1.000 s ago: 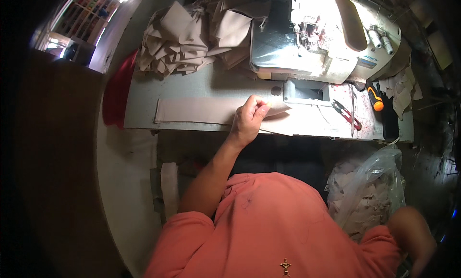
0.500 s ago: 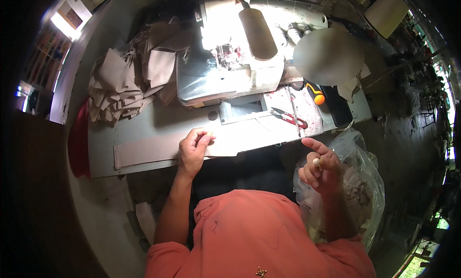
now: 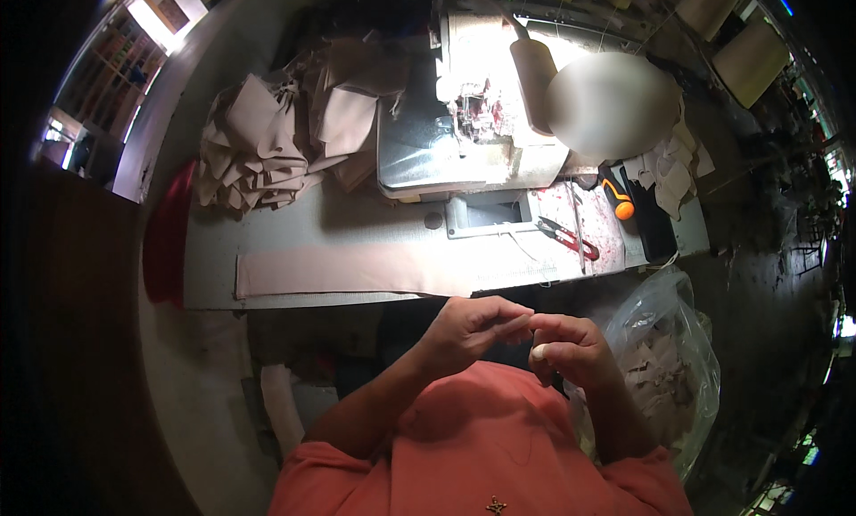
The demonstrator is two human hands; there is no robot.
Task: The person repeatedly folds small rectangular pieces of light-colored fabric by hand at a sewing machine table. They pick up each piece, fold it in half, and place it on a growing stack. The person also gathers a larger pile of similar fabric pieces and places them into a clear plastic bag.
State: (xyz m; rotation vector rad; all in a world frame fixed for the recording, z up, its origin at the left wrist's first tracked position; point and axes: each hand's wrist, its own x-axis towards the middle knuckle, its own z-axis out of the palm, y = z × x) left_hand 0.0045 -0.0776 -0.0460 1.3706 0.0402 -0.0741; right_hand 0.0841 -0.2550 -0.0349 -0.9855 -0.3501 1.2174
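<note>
Two bare hands, left hand (image 3: 473, 327) and right hand (image 3: 575, 348), meet at the fingertips just in front of the table edge, fingers bent and tips nearly closed; whether something small is pinched between them cannot be told. Beyond and to the left of the grip, a pale fabric strip (image 3: 348, 271) lies flat along the front edge, its right end near the left hand. Farther off in that direction is a heap of fabric pieces (image 3: 259, 151). Straight beyond the grip stands a sewing machine (image 3: 490, 164) beneath a lamp (image 3: 534, 84); right of the lamp, a blurred patch hides detail. Beyond and right of the grip lie red-handled snips (image 3: 571, 240), an orange-and-black tool (image 3: 621, 206) and a dark oblong object (image 3: 658, 238). Close to the right forearm, below table level, a clear plastic bag (image 3: 700, 347) contains scraps.

Half a second earlier, the left hand was on the strip and the right was apart, index finger extended; both have since come together, leaving the strip on the table.

The light-grey tabletop (image 3: 348, 222) is brightly lit near the machine. Shelves (image 3: 100, 70) appear at far left, thread cones (image 3: 753, 61) at far right, amid a dim room.
</note>
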